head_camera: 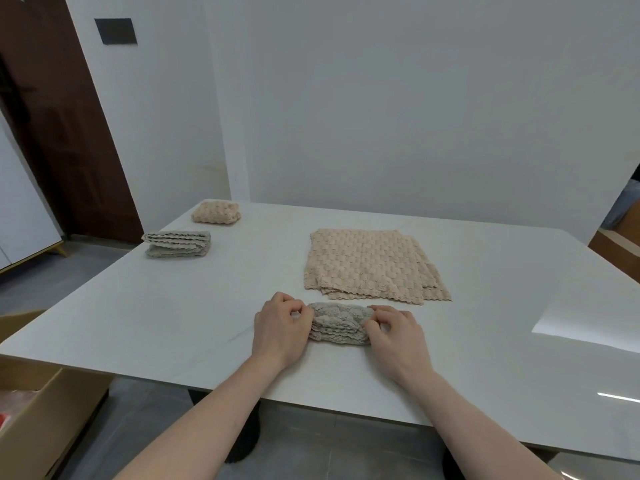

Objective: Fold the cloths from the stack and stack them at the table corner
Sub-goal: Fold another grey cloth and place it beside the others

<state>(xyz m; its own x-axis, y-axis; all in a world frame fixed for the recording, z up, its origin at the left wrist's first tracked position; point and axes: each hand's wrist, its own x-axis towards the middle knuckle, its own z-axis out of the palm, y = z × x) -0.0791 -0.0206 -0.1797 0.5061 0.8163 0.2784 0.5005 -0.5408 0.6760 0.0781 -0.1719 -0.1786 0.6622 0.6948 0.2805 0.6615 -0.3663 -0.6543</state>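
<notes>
A small grey cloth (339, 323), folded into a thick bundle, lies near the front of the white table (173, 306). My left hand (278, 329) grips its left end with curled fingers. My right hand (398, 332) pinches its right end. Just behind it a stack of flat beige cloths (372, 263) lies spread out. Toward the far left corner sit a folded grey cloth (178, 243) and, farther back, a folded beige cloth (216, 212), apart from each other.
An open cardboard box (41, 410) stands on the floor at the left, below the table's edge. A brown door (59, 133) is at the back left. A white wall runs close behind the table.
</notes>
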